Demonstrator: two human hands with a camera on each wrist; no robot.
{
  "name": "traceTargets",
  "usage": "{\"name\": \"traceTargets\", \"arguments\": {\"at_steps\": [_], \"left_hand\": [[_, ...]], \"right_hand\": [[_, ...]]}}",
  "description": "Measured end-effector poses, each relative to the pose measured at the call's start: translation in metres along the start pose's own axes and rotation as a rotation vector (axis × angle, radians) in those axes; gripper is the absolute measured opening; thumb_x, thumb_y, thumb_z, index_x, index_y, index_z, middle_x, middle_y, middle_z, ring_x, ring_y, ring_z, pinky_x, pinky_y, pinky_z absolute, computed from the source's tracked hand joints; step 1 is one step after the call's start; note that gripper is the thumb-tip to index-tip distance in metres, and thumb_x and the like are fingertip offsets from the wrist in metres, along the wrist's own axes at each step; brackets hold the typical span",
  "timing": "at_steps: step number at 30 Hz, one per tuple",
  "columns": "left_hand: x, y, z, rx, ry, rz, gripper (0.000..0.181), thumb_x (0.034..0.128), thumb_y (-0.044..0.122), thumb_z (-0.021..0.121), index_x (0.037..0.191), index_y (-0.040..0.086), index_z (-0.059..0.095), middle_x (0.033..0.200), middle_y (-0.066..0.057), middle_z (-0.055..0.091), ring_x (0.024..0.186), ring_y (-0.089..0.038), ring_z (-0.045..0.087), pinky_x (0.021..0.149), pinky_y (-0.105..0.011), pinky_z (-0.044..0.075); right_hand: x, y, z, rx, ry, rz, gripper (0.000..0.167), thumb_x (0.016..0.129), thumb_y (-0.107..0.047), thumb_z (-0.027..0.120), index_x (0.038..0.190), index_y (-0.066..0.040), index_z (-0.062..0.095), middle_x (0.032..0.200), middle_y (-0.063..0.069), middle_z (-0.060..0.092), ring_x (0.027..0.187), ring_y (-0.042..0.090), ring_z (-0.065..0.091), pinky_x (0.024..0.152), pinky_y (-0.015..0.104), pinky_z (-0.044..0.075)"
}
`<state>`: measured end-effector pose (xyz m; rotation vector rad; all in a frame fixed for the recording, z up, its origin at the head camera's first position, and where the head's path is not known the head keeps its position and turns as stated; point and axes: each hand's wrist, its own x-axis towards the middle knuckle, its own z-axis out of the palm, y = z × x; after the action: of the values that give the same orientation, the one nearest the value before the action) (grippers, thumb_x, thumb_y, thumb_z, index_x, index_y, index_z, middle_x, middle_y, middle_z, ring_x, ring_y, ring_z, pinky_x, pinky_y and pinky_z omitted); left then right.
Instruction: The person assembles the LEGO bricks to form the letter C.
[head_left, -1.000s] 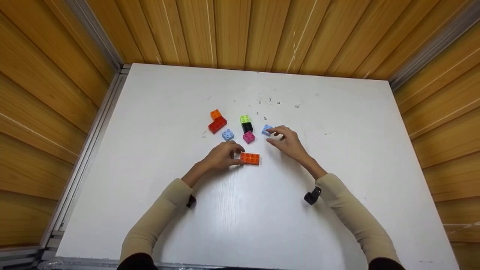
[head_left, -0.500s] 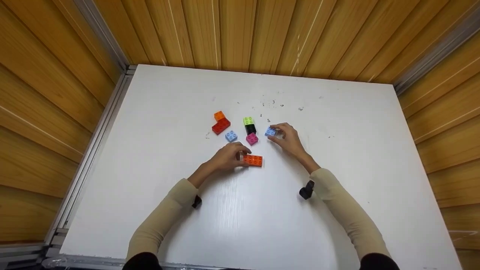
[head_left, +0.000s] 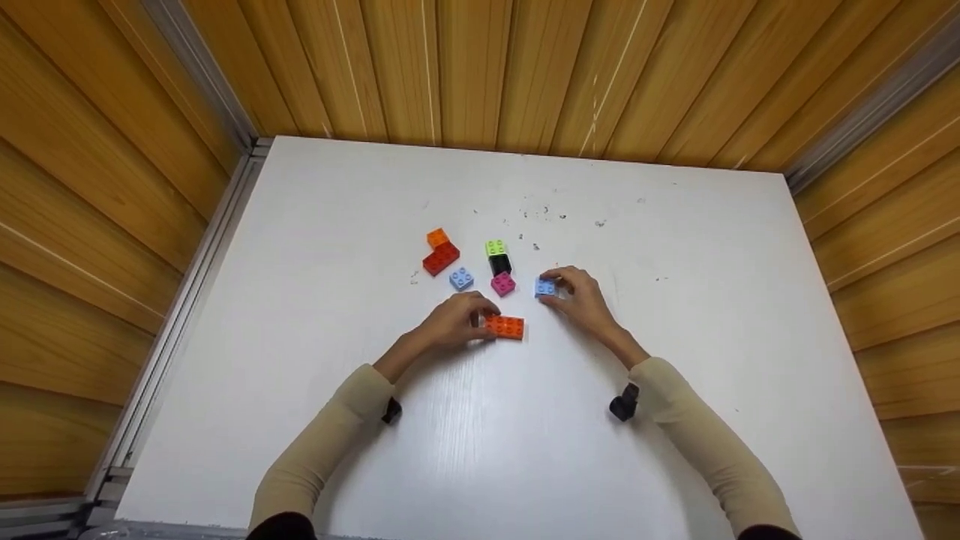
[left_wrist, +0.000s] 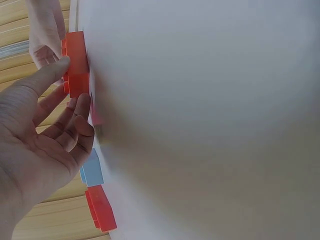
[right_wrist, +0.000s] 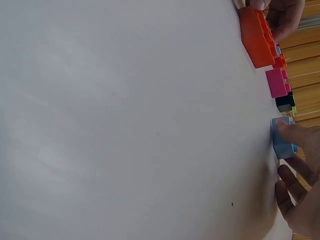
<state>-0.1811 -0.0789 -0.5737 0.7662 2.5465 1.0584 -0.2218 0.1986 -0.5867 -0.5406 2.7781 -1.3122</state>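
Note:
My left hand (head_left: 452, 322) pinches the left end of a long orange brick (head_left: 510, 327) near the middle of the table; the left wrist view shows the thumb on the side of this orange brick (left_wrist: 77, 55). To the right and slightly farther back, my right hand (head_left: 589, 304) pinches a light blue brick (head_left: 545, 287) between thumb and fingers. In the right wrist view the thumb lies on the face of that blue brick (right_wrist: 282, 139). Between the hands, a little farther back, sits a magenta brick (head_left: 503, 283), touching neither hand.
Behind the magenta brick are a black brick (head_left: 500, 264) and a lime green brick (head_left: 496, 248). Left of them lie a second light blue brick (head_left: 461, 279), a red brick (head_left: 441, 258) and a small orange brick (head_left: 437, 238). Wood-patterned walls (head_left: 465, 75) border the white table (head_left: 465, 450).
My right hand has closed on the light blue brick and brought it nearer to me, toward the orange brick's level. My left hand stays at the orange brick. The head view has shifted slightly.

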Motion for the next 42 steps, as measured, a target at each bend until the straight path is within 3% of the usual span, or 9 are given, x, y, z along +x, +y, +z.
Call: {"name": "traceTargets", "arguments": {"at_steps": [6, 18, 32, 39, 42], "left_hand": [[-0.010, -0.002, -0.007, 0.000, 0.006, -0.034, 0.037, 0.0903, 0.022, 0.079, 0.123, 0.006, 0.072, 0.109, -0.010, 0.070, 0.091, -0.020, 0.060, 0.078, -0.031, 0.049], [0.002, 0.000, 0.002, -0.006, -0.003, 0.024, 0.037, 0.0884, 0.018, 0.081, 0.122, 0.004, 0.072, 0.109, -0.012, 0.070, 0.091, -0.023, 0.062, 0.076, -0.029, 0.048], [0.002, 0.003, 0.002, -0.008, -0.006, -0.010, 0.038, 0.0902, 0.022, 0.079, 0.124, 0.006, 0.071, 0.108, -0.010, 0.069, 0.094, -0.024, 0.061, 0.078, -0.031, 0.047], [0.000, 0.004, 0.002, -0.019, 0.007, -0.023, 0.036, 0.0901, 0.020, 0.079, 0.123, 0.006, 0.072, 0.108, -0.011, 0.069, 0.094, -0.025, 0.060, 0.079, -0.031, 0.046], [0.001, 0.005, 0.002, -0.006, 0.007, -0.017, 0.035, 0.0899, 0.019, 0.079, 0.122, 0.006, 0.072, 0.108, -0.011, 0.069, 0.093, -0.024, 0.060, 0.078, -0.031, 0.046]], "right_hand": [[-0.015, -0.004, 0.000, -0.015, -0.042, -0.044, 0.035, 0.087, -0.008, 0.080, 0.121, -0.003, 0.070, 0.116, 0.014, 0.071, 0.101, 0.029, 0.061, 0.087, 0.036, 0.048], [-0.038, -0.006, -0.013, -0.009, -0.050, -0.070, 0.035, 0.084, -0.007, 0.083, 0.117, -0.004, 0.071, 0.109, 0.012, 0.071, 0.095, 0.027, 0.061, 0.081, 0.033, 0.049], [-0.038, -0.019, -0.017, 0.025, -0.065, -0.129, 0.040, 0.082, -0.004, 0.084, 0.121, -0.003, 0.072, 0.109, 0.014, 0.072, 0.095, 0.031, 0.065, 0.080, 0.042, 0.056], [-0.040, -0.034, -0.012, 0.058, -0.121, -0.142, 0.039, 0.083, -0.004, 0.083, 0.121, -0.006, 0.073, 0.113, 0.012, 0.072, 0.098, 0.029, 0.066, 0.081, 0.032, 0.056], [-0.041, -0.038, -0.011, 0.060, -0.157, -0.149, 0.040, 0.084, -0.005, 0.083, 0.122, -0.007, 0.072, 0.114, 0.012, 0.072, 0.099, 0.029, 0.065, 0.081, 0.034, 0.057]]}}
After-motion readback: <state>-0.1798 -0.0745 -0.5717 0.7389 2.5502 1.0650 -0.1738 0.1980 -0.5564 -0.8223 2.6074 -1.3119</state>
